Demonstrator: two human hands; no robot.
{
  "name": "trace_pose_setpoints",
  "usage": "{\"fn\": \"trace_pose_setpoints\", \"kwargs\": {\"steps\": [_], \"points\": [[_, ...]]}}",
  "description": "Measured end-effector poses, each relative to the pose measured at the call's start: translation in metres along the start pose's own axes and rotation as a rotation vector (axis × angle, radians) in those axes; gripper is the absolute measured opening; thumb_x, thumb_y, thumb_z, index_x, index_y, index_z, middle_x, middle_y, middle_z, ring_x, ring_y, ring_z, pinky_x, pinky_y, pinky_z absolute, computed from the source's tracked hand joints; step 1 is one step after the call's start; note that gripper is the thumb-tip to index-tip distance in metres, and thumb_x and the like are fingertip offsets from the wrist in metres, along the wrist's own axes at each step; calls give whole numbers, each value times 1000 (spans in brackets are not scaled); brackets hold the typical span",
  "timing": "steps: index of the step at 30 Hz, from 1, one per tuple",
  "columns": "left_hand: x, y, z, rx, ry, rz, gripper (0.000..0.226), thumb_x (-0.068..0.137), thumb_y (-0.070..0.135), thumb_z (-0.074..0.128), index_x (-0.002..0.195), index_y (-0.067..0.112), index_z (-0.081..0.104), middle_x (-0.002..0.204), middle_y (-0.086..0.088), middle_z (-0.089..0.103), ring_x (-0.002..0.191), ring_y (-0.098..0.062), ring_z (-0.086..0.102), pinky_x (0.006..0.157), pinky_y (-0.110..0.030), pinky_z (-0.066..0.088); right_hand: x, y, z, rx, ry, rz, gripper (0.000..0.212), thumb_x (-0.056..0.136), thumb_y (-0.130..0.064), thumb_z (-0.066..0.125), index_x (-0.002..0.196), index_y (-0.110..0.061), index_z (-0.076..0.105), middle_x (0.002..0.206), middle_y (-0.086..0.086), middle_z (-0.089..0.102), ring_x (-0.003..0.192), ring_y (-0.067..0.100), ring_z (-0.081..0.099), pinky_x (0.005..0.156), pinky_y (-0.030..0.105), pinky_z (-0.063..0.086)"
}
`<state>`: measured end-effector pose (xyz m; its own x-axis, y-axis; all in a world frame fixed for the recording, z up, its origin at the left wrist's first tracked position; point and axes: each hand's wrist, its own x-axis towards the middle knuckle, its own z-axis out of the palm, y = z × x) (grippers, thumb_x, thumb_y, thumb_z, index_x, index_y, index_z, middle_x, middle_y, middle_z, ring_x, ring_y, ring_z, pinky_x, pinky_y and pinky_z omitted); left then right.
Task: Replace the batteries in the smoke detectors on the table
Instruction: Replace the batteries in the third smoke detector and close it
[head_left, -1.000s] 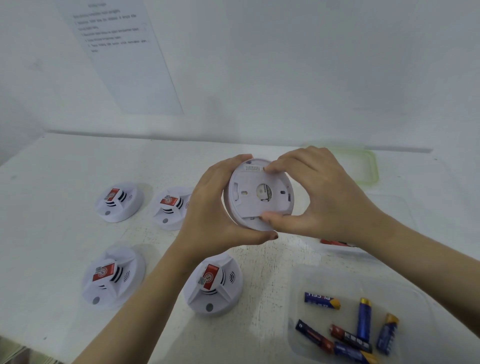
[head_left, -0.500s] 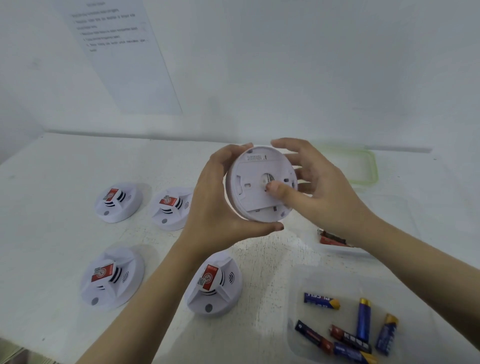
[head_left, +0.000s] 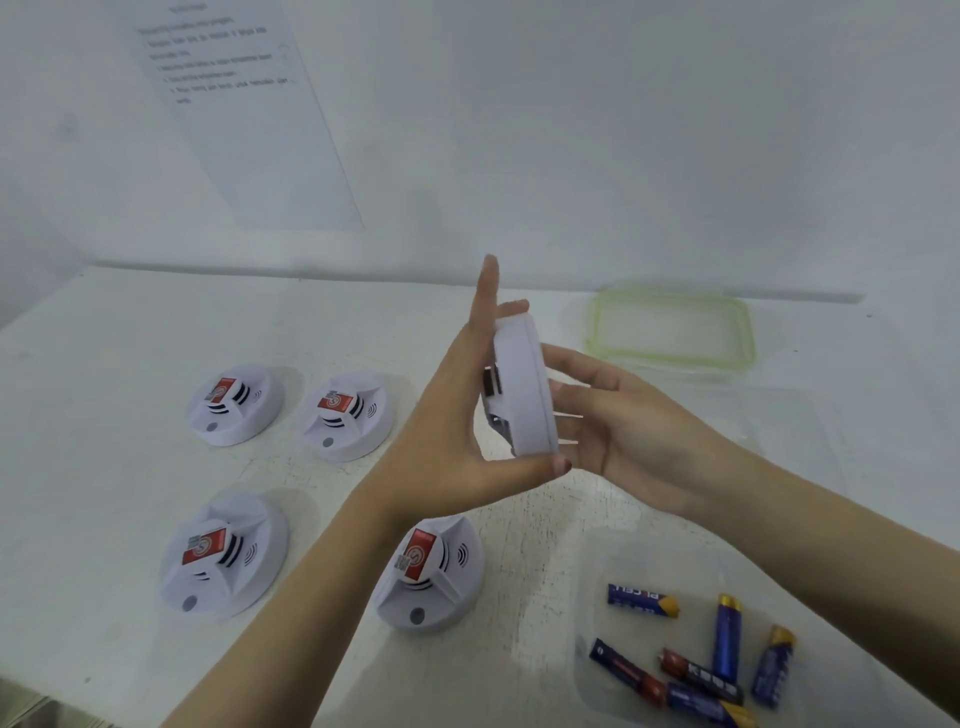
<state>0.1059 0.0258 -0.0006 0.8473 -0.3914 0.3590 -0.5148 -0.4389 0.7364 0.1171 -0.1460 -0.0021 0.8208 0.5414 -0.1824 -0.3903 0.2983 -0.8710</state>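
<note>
- A clear plastic tub (head_left: 589, 564) sits on the white worktop (head_left: 104, 364) at 5 o'clock from the hands. Loose batteries (head_left: 727, 636) lie in it at mixed angles, mostly blue with gold ends, and a couple have red bodies.
- A clear lid (head_left: 748, 332) with a pale green rim lies flat at 2 o'clock, near the back wall, well apart from the tub (nothing can be seen on it).
- The held smoke detector (head_left: 522, 384) is up in the air at the middle of the view, above the worktop. It is a white round disc turned on edge, so mostly its smooth rim shows. A dark slot shows on the side facing 9 o'clock.
- The left hand (head_left: 447, 447) grips it, with the thumb under the lower rim and one finger curled over the top rim. Another finger points straight up to 12 o'clock.
- The right hand (head_left: 628, 431) is at 3 o'clock, just beside the disc's flat side, with fingers loosely spread and grasping nothing. Whether they touch the disc cannot be told.
- Four more smoke detectors (head_left: 223, 553) rest dome-up on the worktop between 7 and 9 o'clock. Each is white with a red label.
- A printed sheet (head_left: 234, 114) hangs on the wall at 11 o'clock, its text too blurred to read.
</note>
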Motion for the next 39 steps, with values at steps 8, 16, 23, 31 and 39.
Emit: {"fn": "trace_pose_setpoints", "kwargs": {"steps": [8, 16, 23, 31, 39], "points": [[3, -4, -1, 114, 24, 10, 126, 61, 38, 84, 154, 11, 3, 147, 45, 1, 131, 10, 31, 103, -10, 33, -4, -7, -4, -103, -95, -26, 72, 78, -51, 65, 141, -28, 39, 127, 7, 61, 105, 29, 64, 79, 47, 55], [1, -4, 3, -31, 84, -45, 124, 58, 37, 89, 152, 11, 12, 145, 22, 36, 129, 9, 40, 98, -3, 33, -8, -2, -9, 153, -155, -74, 54, 90, -38, 46, 139, -15, 43, 133, 15, 55, 110, 36, 59, 82, 47, 47], [-6, -13, 1, -72, 185, -53, 98, 58, 34, 87, 139, 11, 37, 135, 7, 52, 125, -11, 52, 98, -20, 45, -11, -9, -15, 119, -47, -128, 53, 86, -28, 41, 137, -40, 40, 126, 1, 63, 105, 35, 64, 78, 50, 55], [-7, -11, 1, 23, 246, -23, 92, 58, 31, 91, 135, 8, 45, 132, 5, 56, 122, -7, 53, 96, -16, 45, -11, -7, -17, -304, -41, -248, 86, 72, 0, 74, 136, -45, 38, 119, -1, 64, 103, 25, 65, 74, 43, 57], [-8, -8, 1, 32, 245, 1, 88, 61, 38, 85, 135, 10, 45, 132, 10, 54, 121, -4, 53, 97, -17, 46, -9, -4, -15, -307, 1, -247, 84, 67, 5, 72, 129, -46, 46, 116, 4, 64, 100, 28, 65, 69, 41, 57]]}}
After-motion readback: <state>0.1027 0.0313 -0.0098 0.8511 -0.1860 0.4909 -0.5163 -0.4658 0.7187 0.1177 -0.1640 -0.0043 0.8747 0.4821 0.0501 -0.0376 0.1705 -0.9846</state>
